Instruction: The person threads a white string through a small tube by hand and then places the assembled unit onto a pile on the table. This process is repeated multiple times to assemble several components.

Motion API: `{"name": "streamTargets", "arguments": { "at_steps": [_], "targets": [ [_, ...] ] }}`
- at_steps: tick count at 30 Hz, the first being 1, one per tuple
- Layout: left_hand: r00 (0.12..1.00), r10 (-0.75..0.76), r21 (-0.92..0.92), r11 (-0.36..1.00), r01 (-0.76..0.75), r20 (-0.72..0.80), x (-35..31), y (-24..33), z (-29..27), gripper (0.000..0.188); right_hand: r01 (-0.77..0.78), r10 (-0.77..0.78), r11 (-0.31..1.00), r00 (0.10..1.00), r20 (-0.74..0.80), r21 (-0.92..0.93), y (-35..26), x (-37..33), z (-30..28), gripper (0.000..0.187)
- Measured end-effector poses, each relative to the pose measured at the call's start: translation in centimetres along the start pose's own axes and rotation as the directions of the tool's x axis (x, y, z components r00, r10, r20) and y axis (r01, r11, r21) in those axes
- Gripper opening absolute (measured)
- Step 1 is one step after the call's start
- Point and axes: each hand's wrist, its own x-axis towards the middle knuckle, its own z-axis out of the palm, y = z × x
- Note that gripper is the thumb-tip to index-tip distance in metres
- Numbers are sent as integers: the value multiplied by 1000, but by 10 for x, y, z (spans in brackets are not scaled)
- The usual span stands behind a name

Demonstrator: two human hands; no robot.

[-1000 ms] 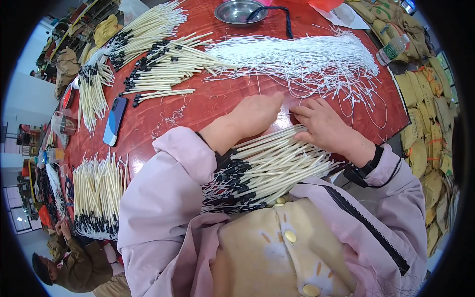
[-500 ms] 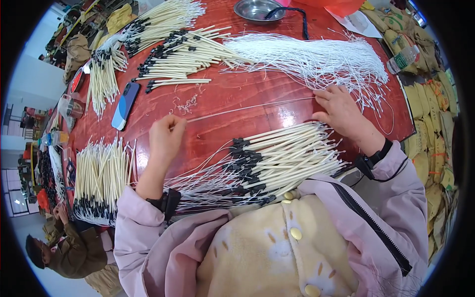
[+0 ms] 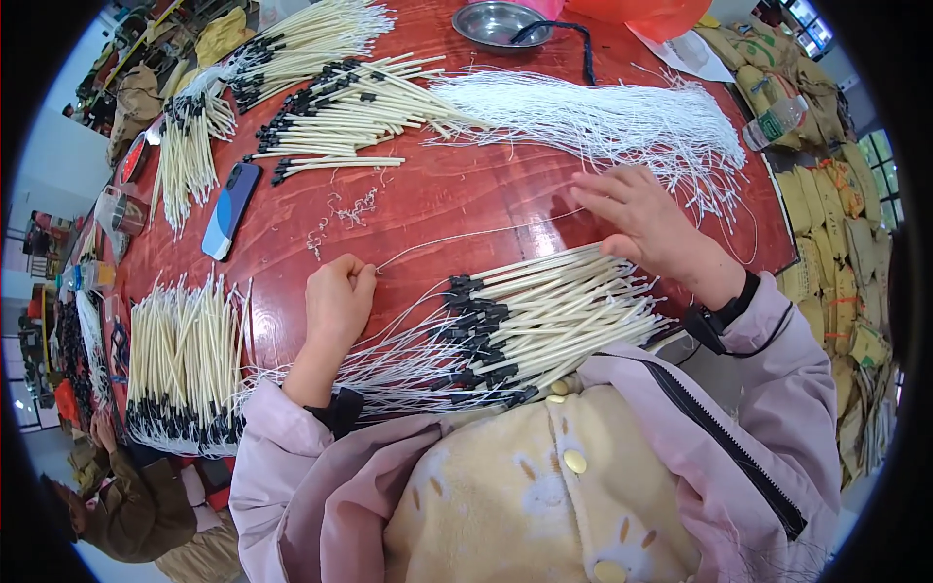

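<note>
The left hand (image 3: 340,296) pinches a white cord (image 3: 505,229) reaching toward the loosely spread right hand (image 3: 641,219), its grip unclear; straightening seems in hand, next calling for steady tension.

Left hand (image 3: 339,299): fingertips pinch one end of a thin white cord (image 3: 476,233)
Right hand (image 3: 646,219): thumb apart from fingers, at cord's far end; contact unclear
Cord: slightly bowed, above red worktop (image 3: 282,248)
Near sticks (image 3: 554,301): cream, black fittings at left ends, white strands trailing left
Left sticks (image 3: 185,350): similar, black ends toward lower edge
White strand heap (image 3: 593,112): beyond right hand
Phone (image 3: 231,211): flat, left of scraps (image 3: 355,206)
Metal bowl (image 3: 505,24): far edge
Bottle (image 3: 776,123): right edge, tilted
</note>
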Motion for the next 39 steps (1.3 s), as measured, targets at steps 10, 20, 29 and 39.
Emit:
{"name": "streamTargets", "arguments": {
  "at_steps": [10, 20, 29, 39],
  "targets": [
    [999, -29, -50, 998, 30, 31, 2, 3, -1, 24, -1, -5, 1000, 983, 183, 31, 1, 8, 12, 91],
    [956, -76, 230, 973, 9, 283, 33, 7, -29, 27, 2, -18, 997, 981, 192, 82, 8, 6, 16, 94],
    [826, 561, 470, 716, -515, 50, 139, 13, 12, 16, -2, -14, 995, 988, 153, 104, 1, 6, 20, 98],
    [755, 647, 491, 628, -604, 101, 166, 7, 13, 17, -24, 11, 993, 993, 115, 113, -1, 6, 21, 88]
  ]
}}
